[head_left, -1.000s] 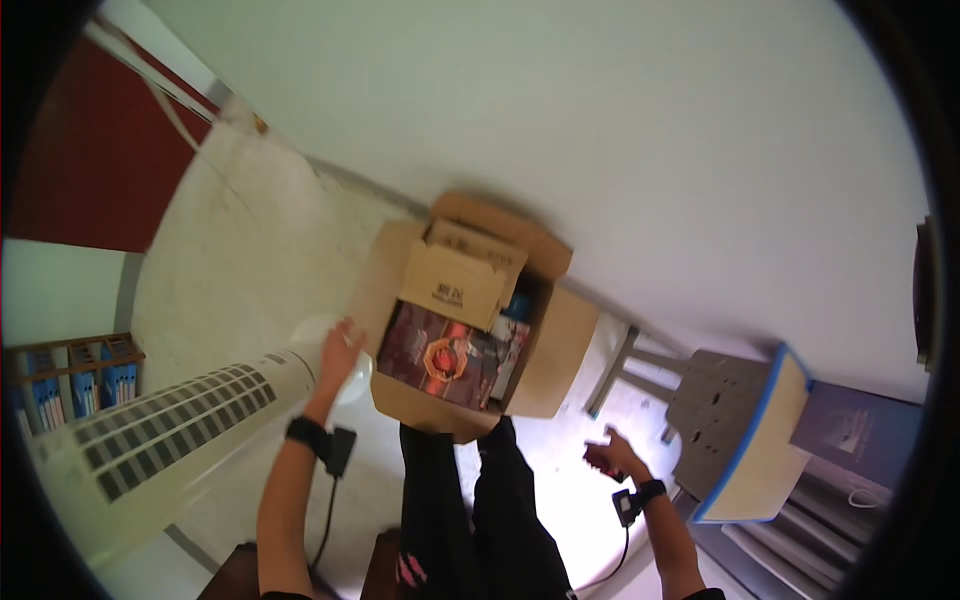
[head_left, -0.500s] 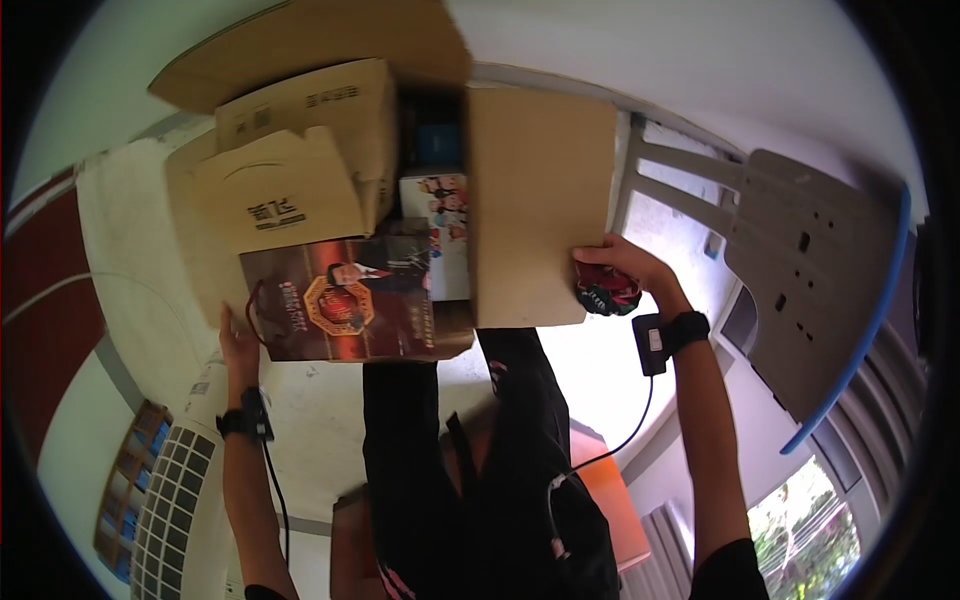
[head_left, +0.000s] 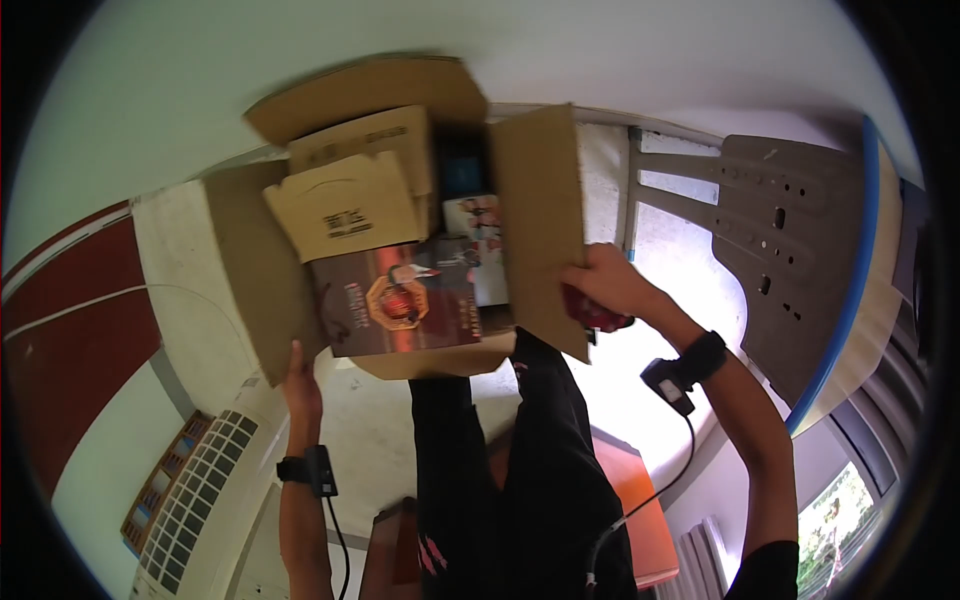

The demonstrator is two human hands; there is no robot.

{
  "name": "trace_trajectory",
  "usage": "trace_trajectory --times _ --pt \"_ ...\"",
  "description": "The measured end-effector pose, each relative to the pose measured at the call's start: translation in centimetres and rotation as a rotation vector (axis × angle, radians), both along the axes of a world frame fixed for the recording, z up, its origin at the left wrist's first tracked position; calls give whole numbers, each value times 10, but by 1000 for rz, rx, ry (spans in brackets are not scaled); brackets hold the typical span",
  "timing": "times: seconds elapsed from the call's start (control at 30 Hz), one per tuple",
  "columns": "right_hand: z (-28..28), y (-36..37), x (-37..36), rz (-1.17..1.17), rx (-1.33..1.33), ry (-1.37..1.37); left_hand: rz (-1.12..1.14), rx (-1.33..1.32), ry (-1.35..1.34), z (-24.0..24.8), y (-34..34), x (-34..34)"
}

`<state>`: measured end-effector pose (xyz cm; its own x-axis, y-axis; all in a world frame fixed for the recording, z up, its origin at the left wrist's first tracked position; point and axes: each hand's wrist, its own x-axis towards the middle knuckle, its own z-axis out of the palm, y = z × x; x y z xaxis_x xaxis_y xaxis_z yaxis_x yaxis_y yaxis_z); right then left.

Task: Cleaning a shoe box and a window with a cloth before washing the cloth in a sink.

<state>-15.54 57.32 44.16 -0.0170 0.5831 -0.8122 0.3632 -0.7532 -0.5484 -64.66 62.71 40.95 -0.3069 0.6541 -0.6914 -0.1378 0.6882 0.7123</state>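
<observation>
— Where's the cardboard box [head_left: 530, 215]?
— Centre frame, flaps open; a dark reddish-brown package [head_left: 400, 305] on top, tan cartons upper left.
— Hands?
— Left hand [head_left: 300, 385] presses its left flap; right hand [head_left: 605, 285] grips the right flap, over a pale floor

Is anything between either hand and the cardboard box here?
Nothing visible. The left hand touches the cardboard box at its left flap, and the right hand grips the right flap directly.
</observation>
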Motion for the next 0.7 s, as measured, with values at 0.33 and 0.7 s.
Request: trace_trajectory --times 0.33,0.7 --pt "98 -57 9 -301 -108 -203 -723 171 378 -13 20 17" --pt "45 -115 76 -214 -5 -795 -85 -54 -344 -21 -33 114"
